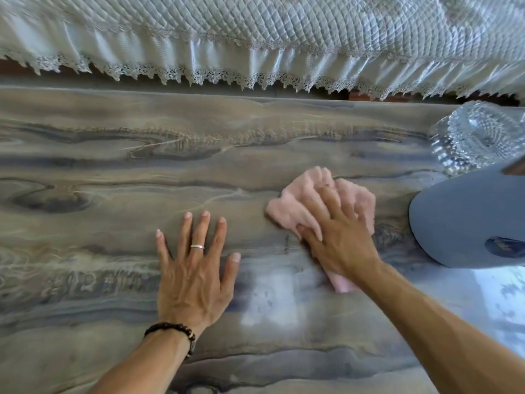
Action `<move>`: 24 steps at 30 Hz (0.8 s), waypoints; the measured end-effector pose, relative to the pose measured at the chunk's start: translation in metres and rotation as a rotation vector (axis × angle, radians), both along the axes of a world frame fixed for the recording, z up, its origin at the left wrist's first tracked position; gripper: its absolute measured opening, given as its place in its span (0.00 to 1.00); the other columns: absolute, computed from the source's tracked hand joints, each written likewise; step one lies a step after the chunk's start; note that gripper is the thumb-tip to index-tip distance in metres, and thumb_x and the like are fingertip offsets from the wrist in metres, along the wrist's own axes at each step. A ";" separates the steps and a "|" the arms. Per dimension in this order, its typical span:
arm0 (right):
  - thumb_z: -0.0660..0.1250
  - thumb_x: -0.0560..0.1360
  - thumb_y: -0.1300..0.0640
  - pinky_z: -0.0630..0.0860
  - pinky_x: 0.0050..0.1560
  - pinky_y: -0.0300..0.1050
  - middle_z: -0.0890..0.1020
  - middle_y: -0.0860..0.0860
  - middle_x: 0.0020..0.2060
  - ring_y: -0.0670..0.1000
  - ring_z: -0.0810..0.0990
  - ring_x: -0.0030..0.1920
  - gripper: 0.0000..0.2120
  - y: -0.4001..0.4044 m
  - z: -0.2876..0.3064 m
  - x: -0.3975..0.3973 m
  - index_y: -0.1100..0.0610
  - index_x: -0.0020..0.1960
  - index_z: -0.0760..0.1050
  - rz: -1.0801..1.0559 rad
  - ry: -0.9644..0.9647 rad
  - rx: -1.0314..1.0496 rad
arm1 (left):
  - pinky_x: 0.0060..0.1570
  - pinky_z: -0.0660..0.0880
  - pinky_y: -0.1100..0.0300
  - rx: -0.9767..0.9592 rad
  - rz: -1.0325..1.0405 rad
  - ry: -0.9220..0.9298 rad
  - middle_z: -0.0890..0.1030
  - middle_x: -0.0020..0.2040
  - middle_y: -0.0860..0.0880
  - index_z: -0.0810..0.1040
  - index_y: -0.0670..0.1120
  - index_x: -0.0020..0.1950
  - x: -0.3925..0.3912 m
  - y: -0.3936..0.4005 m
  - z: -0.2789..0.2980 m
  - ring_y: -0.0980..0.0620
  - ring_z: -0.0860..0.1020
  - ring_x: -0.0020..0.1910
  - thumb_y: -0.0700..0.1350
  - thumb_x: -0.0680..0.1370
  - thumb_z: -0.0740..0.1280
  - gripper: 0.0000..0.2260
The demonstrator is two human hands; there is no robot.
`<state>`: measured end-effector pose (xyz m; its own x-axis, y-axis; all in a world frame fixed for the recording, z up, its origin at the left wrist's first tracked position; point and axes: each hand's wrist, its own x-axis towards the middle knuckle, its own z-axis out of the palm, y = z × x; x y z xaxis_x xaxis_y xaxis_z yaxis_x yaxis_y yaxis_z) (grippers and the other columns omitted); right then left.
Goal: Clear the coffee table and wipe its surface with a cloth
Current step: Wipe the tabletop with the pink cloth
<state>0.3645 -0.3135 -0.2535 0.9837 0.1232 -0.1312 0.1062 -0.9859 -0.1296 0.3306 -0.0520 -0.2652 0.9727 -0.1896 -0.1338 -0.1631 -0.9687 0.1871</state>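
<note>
**Pink cloth pressed to the table top, right of centre**

The pink cloth (309, 200) lies bunched on the coffee table (113, 172), right of the frame's centre, with a small tail of it showing below the wrist. The right hand (338, 237) lies on top of it, fingers spread and bent a little into the folds, pressing the cloth down against the wood-grain surface; the fingers press rather than wrap round it.

The left hand (193, 274) rests flat on the bare table top just left of the cloth, at lower centre of the frame, fingers straight and fanned, holding nothing. It bears a silver ring (197, 246) on one finger and a dark beaded bracelet (170, 329) at the wrist. The two hands are near each other but apart.

Between them, slightly lower, the surface shows a pale glossy patch of reflected light.

At the right edge of the frame a rounded grey-blue object (466, 223) lies on the table, close to the cloth but not touching it. Above it, in the upper right, stands a cut-glass dish (477, 135).

Along the top of the frame, beyond the table's far edge, hangs a quilted white cover (255, 29) with a lace-trimmed ruffle.
</note>
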 end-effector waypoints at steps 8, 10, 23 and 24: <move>0.51 0.79 0.40 0.54 0.70 0.72 0.51 0.53 0.79 0.63 0.47 0.78 0.27 0.068 -0.001 -0.075 0.40 0.77 0.53 0.164 0.061 -0.052 | 0.69 0.46 0.32 -0.028 -0.022 -0.010 0.62 0.76 0.44 0.65 0.47 0.75 -0.002 0.004 -0.002 0.41 0.54 0.76 0.63 0.78 0.44 0.32; 0.53 0.78 0.38 0.59 0.68 0.70 0.57 0.52 0.77 0.63 0.53 0.77 0.25 0.035 0.005 -0.076 0.39 0.74 0.57 0.175 0.042 -0.021 | 0.70 0.46 0.32 -0.025 -0.030 -0.016 0.61 0.76 0.44 0.64 0.48 0.75 -0.002 0.004 0.000 0.41 0.53 0.76 0.65 0.78 0.43 0.33; 0.53 0.78 0.42 0.53 0.72 0.68 0.58 0.57 0.77 0.63 0.51 0.77 0.28 0.009 0.005 -0.064 0.45 0.76 0.56 -0.153 -0.045 0.017 | 0.69 0.42 0.32 -0.045 -0.047 -0.058 0.58 0.77 0.43 0.61 0.48 0.76 -0.002 0.005 -0.002 0.42 0.49 0.77 0.68 0.76 0.40 0.37; 0.52 0.78 0.40 0.51 0.72 0.72 0.54 0.56 0.78 0.64 0.47 0.78 0.28 0.019 0.002 -0.059 0.42 0.77 0.53 -0.367 0.006 0.053 | 0.70 0.42 0.32 -0.041 -0.051 -0.061 0.58 0.77 0.43 0.60 0.48 0.76 -0.003 0.006 -0.003 0.42 0.49 0.77 0.68 0.76 0.40 0.37</move>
<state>0.3056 -0.2949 -0.2519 0.9628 -0.2311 -0.1399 -0.2544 -0.9500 -0.1811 0.3277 -0.0460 -0.2683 0.9679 -0.2428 -0.0653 -0.2240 -0.9507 0.2146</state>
